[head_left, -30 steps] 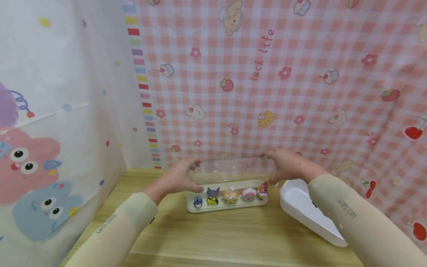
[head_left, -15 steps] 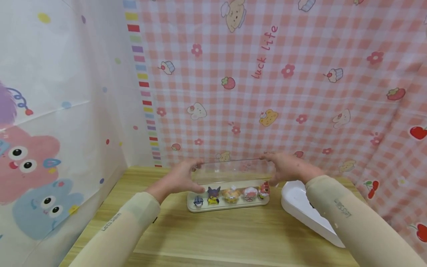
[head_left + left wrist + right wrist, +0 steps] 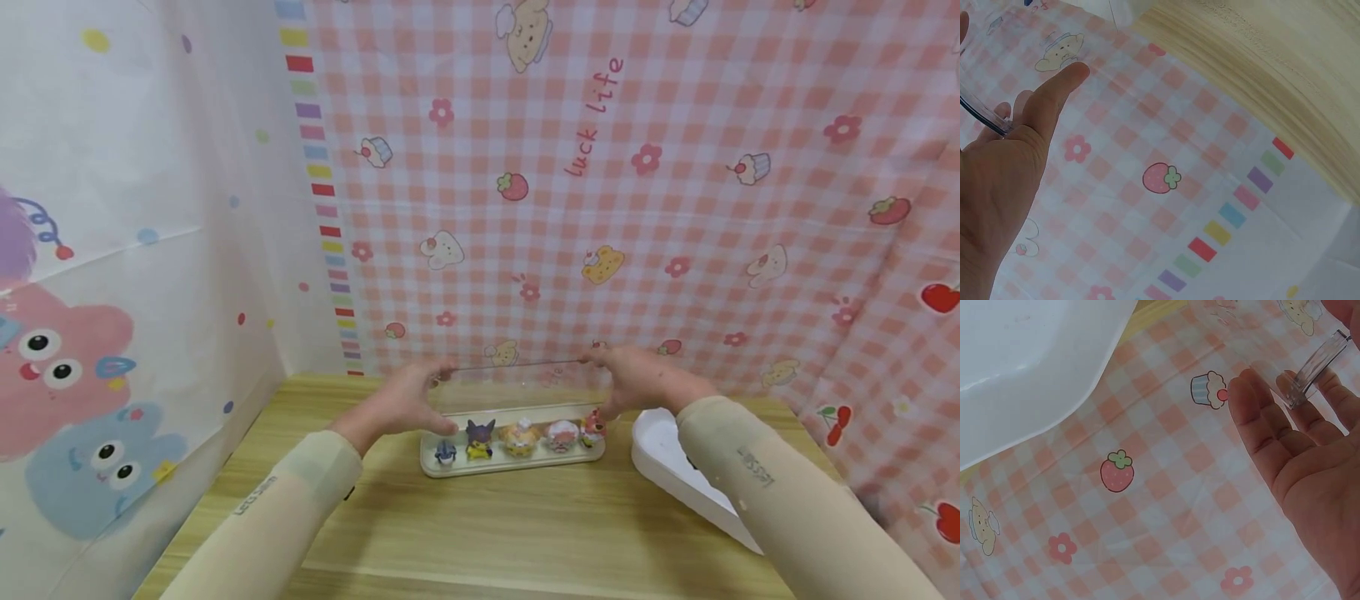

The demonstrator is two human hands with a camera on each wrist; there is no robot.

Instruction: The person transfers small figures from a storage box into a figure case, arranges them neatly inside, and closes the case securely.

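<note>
Between my two hands hangs a clear plastic cover (image 3: 517, 385), held by its ends, close over and behind a long cream tray (image 3: 517, 470). My left hand (image 3: 401, 402) grips the left end, thumb near the tray's left side; in the left wrist view its fingers curl round the clear edge. The right end is gripped by my right hand (image 3: 643, 380). Several small figurines stand in a row in the tray: a dark blue one (image 3: 446, 452), a purple-eared yellow one (image 3: 480, 442), a yellow one (image 3: 519, 438), a pink-and-white one (image 3: 561, 436) and a red-topped one (image 3: 593, 428).
A white plastic basin (image 3: 675, 477) stands right of the tray, partly hidden behind the right sleeve (image 3: 787, 500). Everything rests on a wood-grain table (image 3: 480, 533). A pink checked cloth (image 3: 480, 217) hangs behind it, with a white patterned cloth (image 3: 172, 317) on the left.
My right hand has shifted slightly left and down, and the cover's top edge sits a little lower. The tray and figurines have stayed put.
</note>
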